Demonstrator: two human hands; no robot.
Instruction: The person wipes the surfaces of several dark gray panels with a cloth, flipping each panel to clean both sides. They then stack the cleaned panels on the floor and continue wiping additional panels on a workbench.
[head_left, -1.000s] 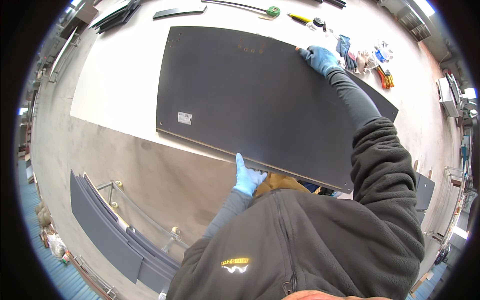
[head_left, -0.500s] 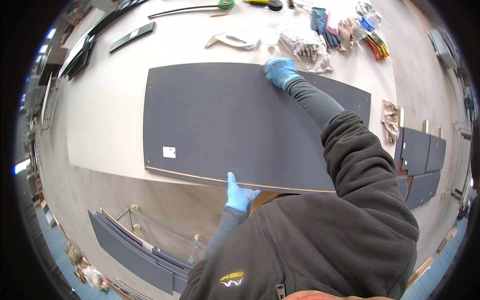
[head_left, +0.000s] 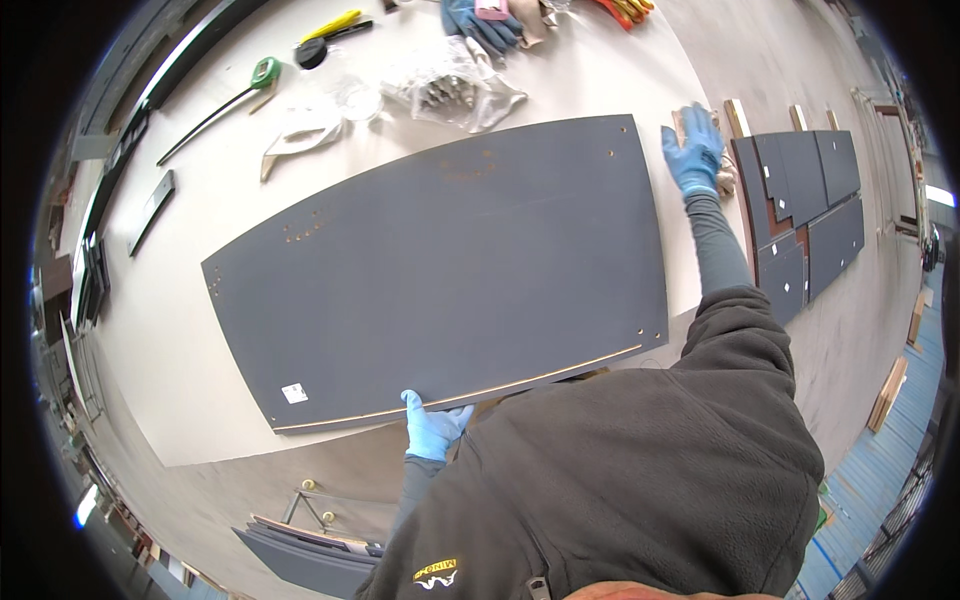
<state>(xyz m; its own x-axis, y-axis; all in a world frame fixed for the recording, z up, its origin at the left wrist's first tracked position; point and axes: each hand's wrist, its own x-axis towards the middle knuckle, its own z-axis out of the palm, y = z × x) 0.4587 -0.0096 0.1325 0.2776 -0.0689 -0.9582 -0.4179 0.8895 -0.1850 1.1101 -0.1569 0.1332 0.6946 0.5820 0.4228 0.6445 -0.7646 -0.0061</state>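
Observation:
A large dark grey panel (head_left: 430, 270) lies flat on a pale table (head_left: 150, 350), with a small white label near its near left corner and a light raw-looking groove along its near edge. My left hand (head_left: 432, 427), in a blue glove, grips the near edge, thumb on top and fingers partly hidden below it. Beyond the panel's right side, my gloved right hand (head_left: 693, 155) lies over a crumpled beige cloth (head_left: 727, 175), fingers stretched out and slightly apart. The cloth is partly hidden beneath that hand.
At the far side lie a clear bag of metal hardware (head_left: 450, 90), blue gloves (head_left: 482, 25), a green tape measure (head_left: 265, 72) and a yellow-handled tool (head_left: 330, 25). Stacked grey panels (head_left: 835, 235) stand right of the table; more panels (head_left: 300, 555) rest on a wheeled rack at lower left.
My right hand has left the panel's far edge and moved right onto the beige cloth. My left hand still holds the near edge. The view has turned toward the right.

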